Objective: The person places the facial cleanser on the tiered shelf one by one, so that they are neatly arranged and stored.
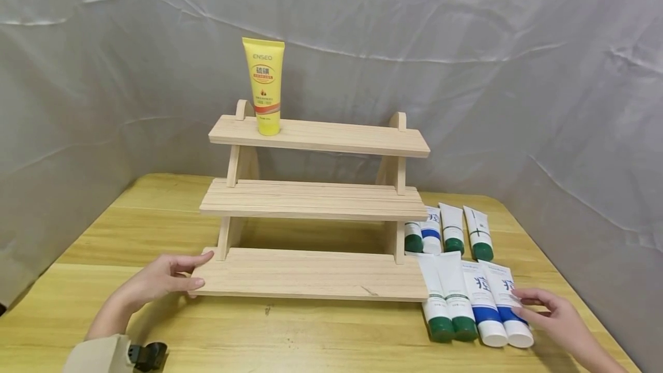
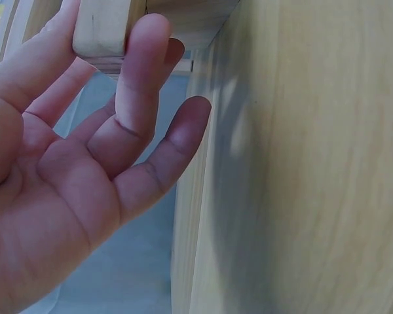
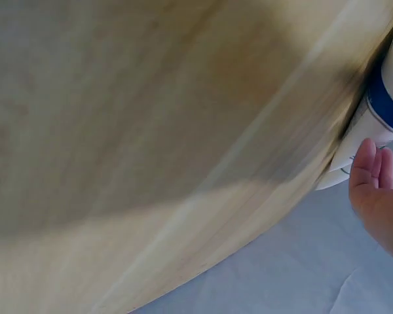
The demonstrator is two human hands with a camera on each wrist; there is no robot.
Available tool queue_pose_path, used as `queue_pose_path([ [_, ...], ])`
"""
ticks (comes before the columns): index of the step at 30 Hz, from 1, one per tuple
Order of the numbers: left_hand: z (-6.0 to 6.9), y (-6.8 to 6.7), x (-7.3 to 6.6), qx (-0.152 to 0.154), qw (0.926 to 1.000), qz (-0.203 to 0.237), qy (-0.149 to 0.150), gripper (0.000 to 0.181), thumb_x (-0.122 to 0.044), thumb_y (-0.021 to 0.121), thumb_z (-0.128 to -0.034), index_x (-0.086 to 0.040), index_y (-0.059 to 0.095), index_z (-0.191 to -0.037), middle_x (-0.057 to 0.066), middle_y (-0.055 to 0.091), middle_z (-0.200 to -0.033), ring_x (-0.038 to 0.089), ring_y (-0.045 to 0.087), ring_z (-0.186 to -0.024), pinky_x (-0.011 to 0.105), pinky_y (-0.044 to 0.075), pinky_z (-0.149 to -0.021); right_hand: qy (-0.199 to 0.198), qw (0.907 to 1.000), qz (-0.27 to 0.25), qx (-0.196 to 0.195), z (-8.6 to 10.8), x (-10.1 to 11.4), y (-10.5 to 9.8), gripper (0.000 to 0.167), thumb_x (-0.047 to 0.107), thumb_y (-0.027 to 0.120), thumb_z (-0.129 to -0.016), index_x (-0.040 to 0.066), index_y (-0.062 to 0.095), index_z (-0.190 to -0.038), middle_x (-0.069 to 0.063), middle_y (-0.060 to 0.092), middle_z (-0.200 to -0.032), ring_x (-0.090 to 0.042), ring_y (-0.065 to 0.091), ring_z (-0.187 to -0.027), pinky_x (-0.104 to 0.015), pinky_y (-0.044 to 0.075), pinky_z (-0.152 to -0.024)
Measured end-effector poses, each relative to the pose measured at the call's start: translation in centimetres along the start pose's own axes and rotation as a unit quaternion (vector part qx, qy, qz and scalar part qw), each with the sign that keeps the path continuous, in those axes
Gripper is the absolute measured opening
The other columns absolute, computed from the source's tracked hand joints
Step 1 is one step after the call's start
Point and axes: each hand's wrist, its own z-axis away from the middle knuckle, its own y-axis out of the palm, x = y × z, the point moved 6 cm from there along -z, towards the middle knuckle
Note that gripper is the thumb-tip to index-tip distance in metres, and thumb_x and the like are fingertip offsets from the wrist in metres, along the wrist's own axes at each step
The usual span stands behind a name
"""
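Note:
A three-tier wooden display shelf (image 1: 311,275) stands on the table. My left hand (image 1: 163,278) holds the left end of its bottom tier; in the left wrist view, curled fingers (image 2: 141,85) lie against the wooden board end (image 2: 105,29). On the right, my right hand (image 1: 551,315) touches the edge of the outermost white tube with a blue band (image 1: 501,289), which lies flat. The right wrist view shows the fingertips (image 3: 363,160) beside that tube, with the thumb out of sight. A yellow tube (image 1: 266,88) stands cap down on the top tier, towards its left.
A similar blue-banded tube (image 1: 481,304) and two green-capped tubes (image 1: 456,292) lie to the left of the touched tube. Behind them are several more tubes (image 1: 477,232), some partly hidden by the shelf. Grey cloth (image 1: 331,27) hangs around the wooden table (image 1: 290,344).

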Motion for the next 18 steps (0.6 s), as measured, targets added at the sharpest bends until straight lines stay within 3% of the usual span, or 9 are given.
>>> queue_pose_path([
  [5,0.0,0.0,0.0,0.001,1.0,0.001,0.004,0.054,-0.008,0.058,-0.0859,0.019,0.032,-0.125,0.044,0.026,-0.123,0.013,0.059,-0.062,0.013,0.04,-0.075,0.077,0.9949,-0.025,0.06,0.2,-1.5,0.2,0.035,0.013,0.065,-0.082,-0.01,0.057,-0.107,0.027,0.05,-0.091,0.006,0.053,-0.076,-0.02,0.047,-0.062],
  [7,0.0,0.0,0.0,0.001,1.0,0.003,0.003,0.054,-0.008,0.058,-0.0859,0.019,0.032,-0.125,0.044,0.026,-0.123,0.013,0.059,-0.061,0.014,0.04,-0.074,0.103,0.9908,-0.032,0.082,0.2,-1.8,0.4,0.041,0.017,0.063,-0.084,-0.01,0.053,-0.112,0.017,0.055,-0.097,0.001,0.055,-0.079,-0.023,0.048,-0.063],
  [9,0.0,0.0,0.0,0.0,1.0,0.003,0.001,0.054,-0.008,0.058,-0.0858,0.019,0.032,-0.125,0.044,0.027,-0.123,0.013,0.058,-0.06,0.014,0.04,-0.074,0.118,0.9874,-0.037,0.098,0.2,-2.0,0.6,0.045,0.02,0.062,-0.085,-0.01,0.05,-0.117,-0.002,0.059,-0.106,-0.009,0.058,-0.083,-0.027,0.05,-0.063],
  [12,0.0,0.0,0.1,-0.001,1.0,0.006,-0.002,0.055,-0.008,0.059,-0.0858,0.019,0.032,-0.125,0.044,0.029,-0.122,0.014,0.058,-0.06,0.014,0.04,-0.074,0.13,0.9827,-0.033,0.128,0.1,-1.9,0.9,0.051,0.024,0.061,-0.086,-0.009,0.044,-0.122,-0.03,0.048,-0.118,-0.026,0.057,-0.092,-0.029,0.05,-0.063],
  [15,0.0,0.0,0.1,-0.001,1.0,0.007,-0.006,0.055,-0.009,0.059,-0.0857,0.018,0.032,-0.126,0.044,0.03,-0.122,0.014,0.058,-0.06,0.014,0.04,-0.074,0.14,0.9761,-0.032,0.163,-0.1,-1.7,1.1,0.056,0.027,0.059,-0.087,-0.008,0.04,-0.126,-0.037,0.038,-0.123,-0.04,0.05,-0.1,-0.032,0.05,-0.065],
  [18,0.0,0.0,0.2,-0.001,0.9999,0.007,-0.011,0.056,-0.01,0.059,-0.0855,0.018,0.032,-0.126,0.043,0.032,-0.122,0.014,0.058,-0.06,0.015,0.04,-0.074,0.152,0.9712,-0.035,0.18,-0.2,-1.7,1.2,0.057,0.028,0.059,-0.087,-0.007,0.04,-0.127,-0.038,0.036,-0.124,-0.043,0.046,-0.103,-0.034,0.05,-0.067],
])
